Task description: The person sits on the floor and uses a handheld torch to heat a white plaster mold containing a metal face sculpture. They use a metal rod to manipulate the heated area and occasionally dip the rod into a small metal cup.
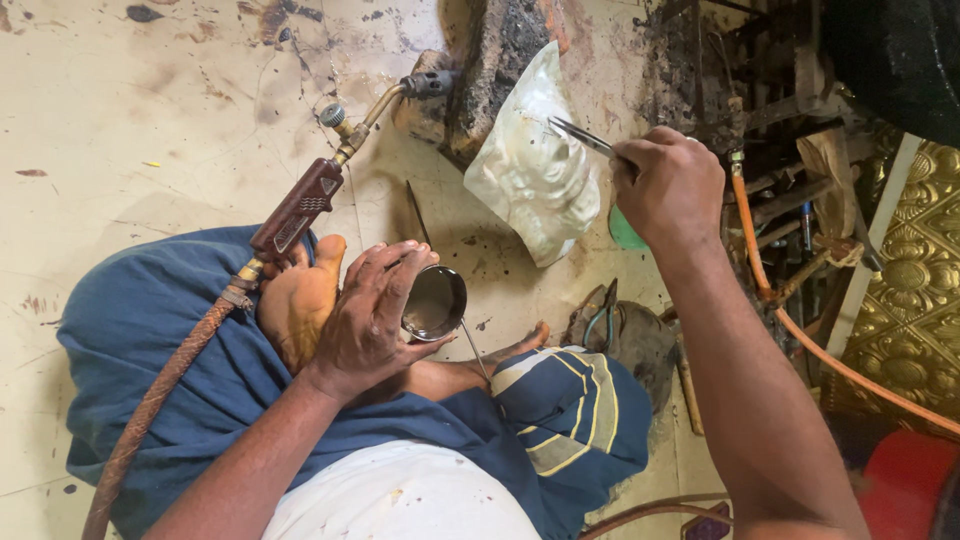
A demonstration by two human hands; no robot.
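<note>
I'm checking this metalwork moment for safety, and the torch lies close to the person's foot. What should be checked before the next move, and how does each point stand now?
1. Tweezers firmly in the right hand: ok, fist closed on them.
2. Tweezer tips on the embossed metal sheet: ok, they meet its upper edge.
3. Small metal cup steady: ok, left hand wraps its side.
4. Torch unlit: cannot tell; no flame visible at the nozzle.
5. Torch clear of the body: not ok, its handle lies against the bare foot.
6. Hose free: not ok, it runs across the blue cloth on the lap.
</note>
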